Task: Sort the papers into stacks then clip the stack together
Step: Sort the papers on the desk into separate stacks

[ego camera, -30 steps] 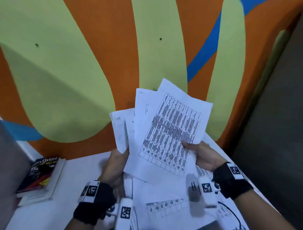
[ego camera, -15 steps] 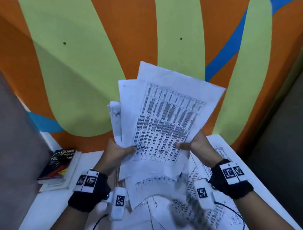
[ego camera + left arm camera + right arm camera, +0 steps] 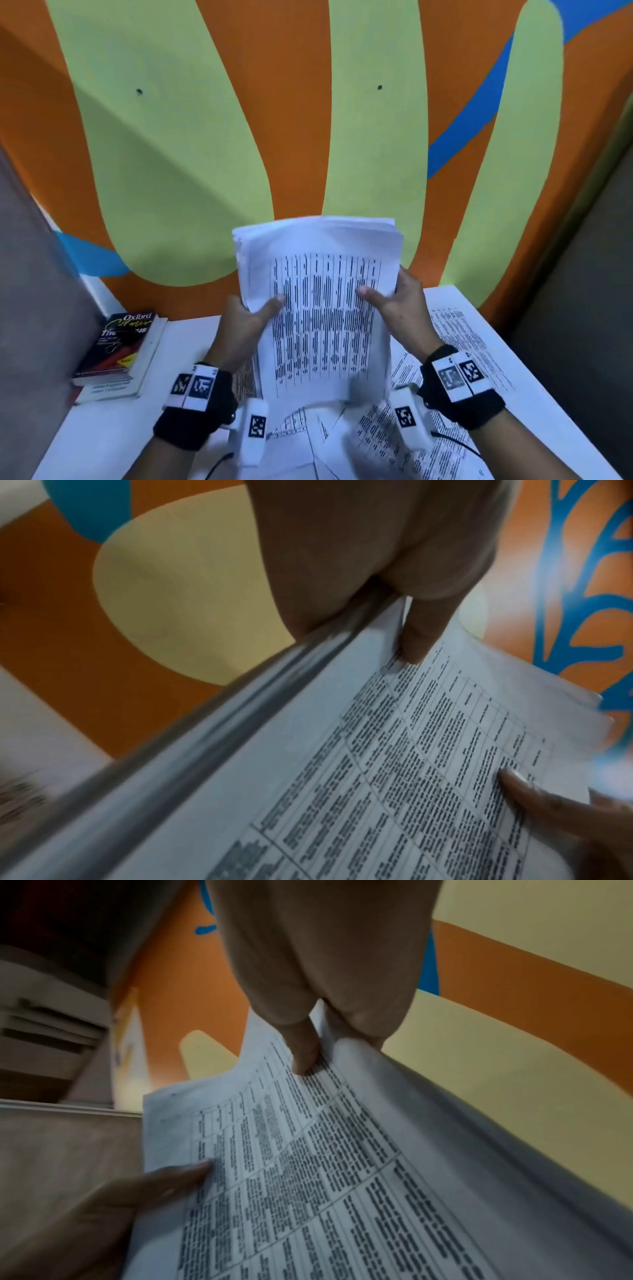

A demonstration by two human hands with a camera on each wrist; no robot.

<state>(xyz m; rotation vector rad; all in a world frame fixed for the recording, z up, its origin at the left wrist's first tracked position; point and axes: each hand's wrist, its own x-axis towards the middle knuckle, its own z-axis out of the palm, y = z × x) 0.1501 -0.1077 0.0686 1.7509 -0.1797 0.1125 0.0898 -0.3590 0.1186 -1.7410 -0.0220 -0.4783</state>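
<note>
I hold a stack of printed papers (image 3: 325, 318) upright above the white table (image 3: 113, 435), its top sheet covered in a dense table of text. My left hand (image 3: 246, 318) grips the stack's left edge, thumb on the front sheet. My right hand (image 3: 397, 301) grips the right edge the same way. The left wrist view shows the stack's edge (image 3: 212, 723) and my left thumb (image 3: 414, 639) pressed on the page. In the right wrist view my right thumb (image 3: 304, 1053) lies on the printed sheet (image 3: 342, 1177). More loose printed papers (image 3: 455, 346) lie scattered on the table under the stack.
Two books, the upper a dark Oxford thesaurus (image 3: 116, 346), lie at the table's left rear. An orange, green and blue painted wall (image 3: 308, 120) stands right behind the table. Grey panels flank both sides. A black cable (image 3: 455, 442) runs over the papers at the right.
The fanned, misaligned sheets have been squared into one even stack. Both hands shifted to grip its opposite side edges, and the stack now stands more upright.
</note>
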